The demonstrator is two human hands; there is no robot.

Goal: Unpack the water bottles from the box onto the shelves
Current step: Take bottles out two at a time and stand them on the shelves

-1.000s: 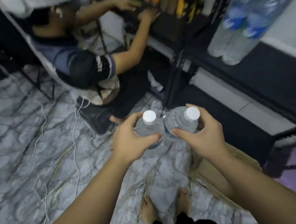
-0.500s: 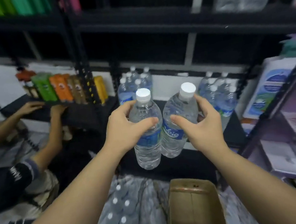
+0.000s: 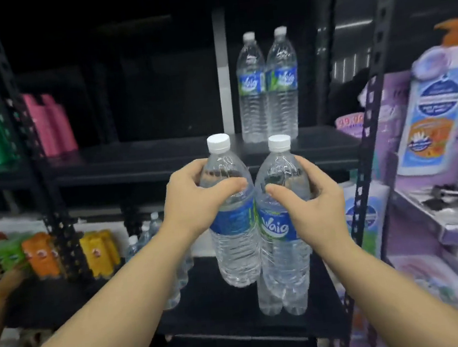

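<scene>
Bottles in transit: two water bottles held upright before the dark middle shelf [image 3: 163,154].

Left hand [image 3: 194,202] grips left bottle [image 3: 234,223] at its shoulder; right hand [image 3: 314,204] grips right bottle [image 3: 282,224] likewise; the two touch. Risk, as judged: a one-handed grip high on smooth plastic may slip, or either bottle may topple the shelved pair [image 3: 268,90] during placement.
</scene>
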